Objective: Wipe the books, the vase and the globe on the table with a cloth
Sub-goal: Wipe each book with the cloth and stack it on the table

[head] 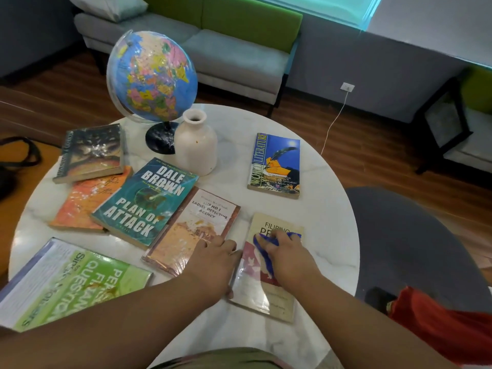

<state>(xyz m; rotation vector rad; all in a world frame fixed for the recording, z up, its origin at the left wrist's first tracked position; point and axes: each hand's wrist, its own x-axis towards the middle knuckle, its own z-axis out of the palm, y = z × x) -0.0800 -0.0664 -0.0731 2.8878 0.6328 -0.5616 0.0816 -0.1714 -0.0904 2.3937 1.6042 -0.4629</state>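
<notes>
Head view, step: wiping the cream book (269, 296), near right among the books; the globe and vase are untouched just now.
Right hand (290, 258): curled over a blue cloth (262, 245), pressing it onto the far half of that cover.
Left hand (213, 259): fingers loosely bent, touching the book's left edge to brace it; it grips nothing that shows.
Next move: probably a sweep toward the near end. The cover looks glossy, so the bracing hand should stay put.
Globe (151, 75): far left, on its stand.
Vase (195, 145): upright, just beside the globe's base.
Other books: five flat on the left, the blue book (275, 166) far right.
Table (319, 235): round, white, marble-patterned.
Room: grey sofa (234, 57) with a green back, wooden floor (372, 155), grey chair (415, 235) to the right.
</notes>
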